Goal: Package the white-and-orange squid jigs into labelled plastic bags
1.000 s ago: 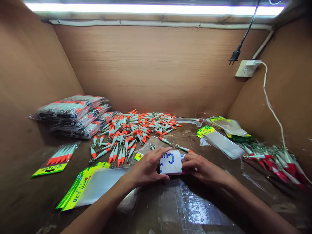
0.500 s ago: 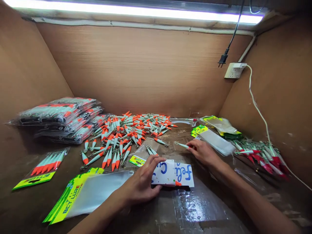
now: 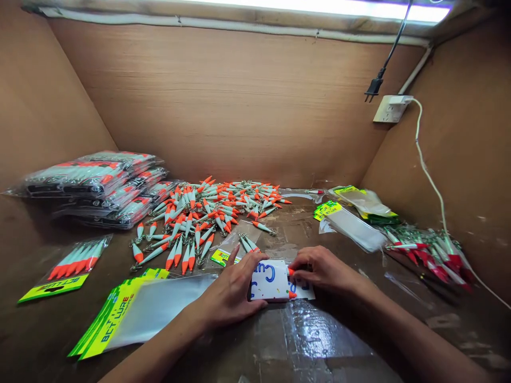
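Observation:
My left hand [image 3: 231, 290] rests on the left end of a small white card [image 3: 273, 282] with blue handwriting, thumb beneath its edge and fingers curled over it. My right hand [image 3: 321, 268] pinches an orange-tipped white lure [image 3: 290, 272] over the card's right part. A second orange tip [image 3: 293, 294] shows at the card's lower edge. Behind the card lies a big heap of loose orange-and-white lures [image 3: 207, 215] with metal hooks.
Empty yellow-headed clear bags [image 3: 131, 311] lie fanned at front left. One filled bag [image 3: 66, 268] sits further left, filled packs [image 3: 99, 183] are stacked behind it. More bags [image 3: 353, 218] and red-tipped lures [image 3: 427, 252] lie at right. A wall socket [image 3: 389, 109] hangs on the board wall.
My right hand reached out to a loose lure behind the card, picked it up and brought it back over the card. My left hand stayed on the card.

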Demonstrator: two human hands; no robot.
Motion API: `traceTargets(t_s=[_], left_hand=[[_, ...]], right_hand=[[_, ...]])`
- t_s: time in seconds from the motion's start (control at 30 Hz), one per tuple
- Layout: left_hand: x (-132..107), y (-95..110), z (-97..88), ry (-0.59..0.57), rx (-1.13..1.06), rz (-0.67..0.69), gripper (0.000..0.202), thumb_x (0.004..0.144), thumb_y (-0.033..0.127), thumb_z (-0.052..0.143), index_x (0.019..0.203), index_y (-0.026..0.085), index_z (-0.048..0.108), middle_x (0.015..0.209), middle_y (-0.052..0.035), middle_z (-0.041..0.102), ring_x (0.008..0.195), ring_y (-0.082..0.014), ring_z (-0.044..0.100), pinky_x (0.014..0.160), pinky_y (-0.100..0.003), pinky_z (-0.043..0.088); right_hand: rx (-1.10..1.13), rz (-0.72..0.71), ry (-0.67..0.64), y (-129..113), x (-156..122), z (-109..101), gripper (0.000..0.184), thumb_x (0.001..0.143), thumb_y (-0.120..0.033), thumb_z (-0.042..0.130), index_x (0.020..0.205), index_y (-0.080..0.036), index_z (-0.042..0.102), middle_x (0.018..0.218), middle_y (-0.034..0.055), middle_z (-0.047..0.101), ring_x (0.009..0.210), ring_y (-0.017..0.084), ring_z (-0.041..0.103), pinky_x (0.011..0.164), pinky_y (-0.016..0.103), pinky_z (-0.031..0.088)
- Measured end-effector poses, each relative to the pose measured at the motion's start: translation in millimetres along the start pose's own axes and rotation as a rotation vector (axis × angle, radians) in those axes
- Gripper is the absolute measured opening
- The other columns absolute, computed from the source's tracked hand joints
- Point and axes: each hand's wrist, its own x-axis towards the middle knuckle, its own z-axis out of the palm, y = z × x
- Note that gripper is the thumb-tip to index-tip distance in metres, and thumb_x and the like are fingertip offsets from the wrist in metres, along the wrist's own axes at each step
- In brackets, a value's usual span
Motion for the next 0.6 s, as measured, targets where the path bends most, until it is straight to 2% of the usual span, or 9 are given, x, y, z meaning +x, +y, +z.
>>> traceTargets(t_s=[0.07, 0.17, 0.37, 0.5, 0.6], left_hand=[[-0.1, 0.0, -0.2, 0.001, -0.015, -0.006, 0.084, 0.072, 0.028, 0.077, 0.142, 0.029, 0.030, 0.141, -0.0068, 0.053, 0.133, -0.0285, 0.051, 0.124, -0.055, -0.005], [-0.6, -0.6, -0.6, 0.000, -0.023, -0.011, 0.088, 0.070, 0.028, 0.080, 0.142, 0.030, 0.029, 0.139, -0.0053, 0.055, 0.129, -0.0284, 0.054, 0.124, -0.055, -0.007], [-2.3, -4.2, 0.3, 0.005, -0.020, -0.001, 0.092, 0.070, 0.032, 0.082, 0.144, 0.029, 0.028, 0.144, -0.0087, 0.052, 0.131, -0.0304, 0.052, 0.123, -0.056, -0.007], [-3.4, -2.8, -2.4, -0.023, -0.016, -0.008, 0.083, 0.070, 0.034, 0.084, 0.138, 0.030, 0.037, 0.140, -0.0068, 0.055, 0.131, -0.0303, 0.052, 0.123, -0.056, -0.001], [-4.0, -0.1, -5.7, -0.043, -0.018, -0.015, 0.080, 0.069, 0.040, 0.085, 0.135, 0.030, 0.043, 0.138, -0.0068, 0.057, 0.128, -0.0310, 0.053, 0.121, -0.057, 0.011]], right_hand=[[-0.026, -0.036, 0.031, -3.0, 3.3, 11.7, 0.016, 0.093, -0.036, 0.067, 0.095, -0.024, 0.078, 0.087, 0.0020, 0.074, 0.082, 0.017, 0.065, 0.073, 0.025, 0.044], [-0.029, -0.127, 0.004, -6.4, 4.8, 19.8, 0.017, 0.096, -0.034, 0.064, 0.096, -0.026, 0.078, 0.088, 0.0027, 0.074, 0.086, 0.017, 0.063, 0.077, 0.026, 0.043], [-0.020, -0.207, -0.067, -10.6, 1.5, 13.1, 0.021, 0.099, -0.029, 0.057, 0.102, -0.026, 0.078, 0.095, 0.0048, 0.072, 0.090, 0.018, 0.062, 0.083, 0.029, 0.044], [0.056, -0.141, -0.128, -8.4, -2.9, -0.5, 0.020, 0.095, -0.032, 0.062, 0.108, -0.027, 0.075, 0.108, 0.0051, 0.069, 0.097, 0.020, 0.063, 0.084, 0.029, 0.046], [0.106, 0.028, 0.004, -0.4, 8.0, -7.3, 0.028, 0.098, -0.037, 0.053, 0.108, -0.023, 0.075, 0.102, 0.0059, 0.073, 0.090, 0.020, 0.066, 0.079, 0.028, 0.048]])
